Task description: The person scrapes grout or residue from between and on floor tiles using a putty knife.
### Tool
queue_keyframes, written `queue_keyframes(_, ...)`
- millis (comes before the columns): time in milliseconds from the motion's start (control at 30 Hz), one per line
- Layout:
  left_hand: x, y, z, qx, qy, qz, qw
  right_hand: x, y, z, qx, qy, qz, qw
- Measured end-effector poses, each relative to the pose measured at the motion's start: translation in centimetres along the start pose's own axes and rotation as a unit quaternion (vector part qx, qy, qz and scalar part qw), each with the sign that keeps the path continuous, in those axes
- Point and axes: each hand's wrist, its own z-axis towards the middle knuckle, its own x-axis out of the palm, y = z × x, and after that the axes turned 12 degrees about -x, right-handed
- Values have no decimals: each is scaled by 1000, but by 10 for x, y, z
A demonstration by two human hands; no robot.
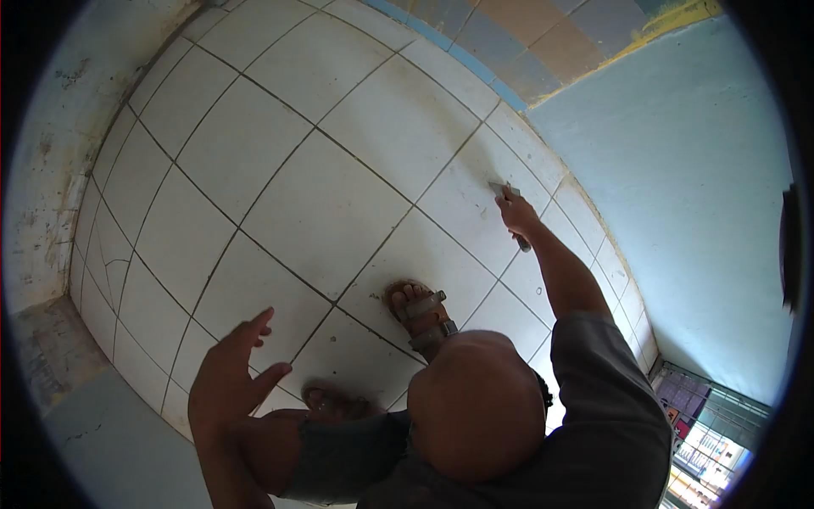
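My right hand is closed around the handle of a scraper. The scraper's metal blade lies at or just over the white tiled floor, beside some small loose bits; whether it touches cannot be told. My left hand is raised at the lower left, fingers apart and holding nothing, near my bent knee. Below and between my hands, my sandalled foot rests on the tiles.
A pale blue wall rises on the right, with coloured tiles at the top. A stained wall stands at the left. A barred window or gate shows at the lower right.
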Motion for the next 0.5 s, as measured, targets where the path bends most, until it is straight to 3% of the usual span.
queue_keyframes(133,-1,-3,2,-28,-20,-22,999,31,-24,-35,-46,-24,-48,998)
queue_keyframes(167,-1,-3,0,-31,-23,-23,999,26,-14,-41,-9,-6,-30,1000)
queue_keyframes(233,-2,-6,-4,-48,31,-25,998,6,-6,-19,-19,0,-21,1000)
queue_keyframes(300,-1,-15,-2,-40,29,-30,998,-12,-2,7,1,0,22,1000)
queue_keyframes(500,-6,-13,-3,-51,2,-42,998,22,-40,-13,-79,-19,-67,994)
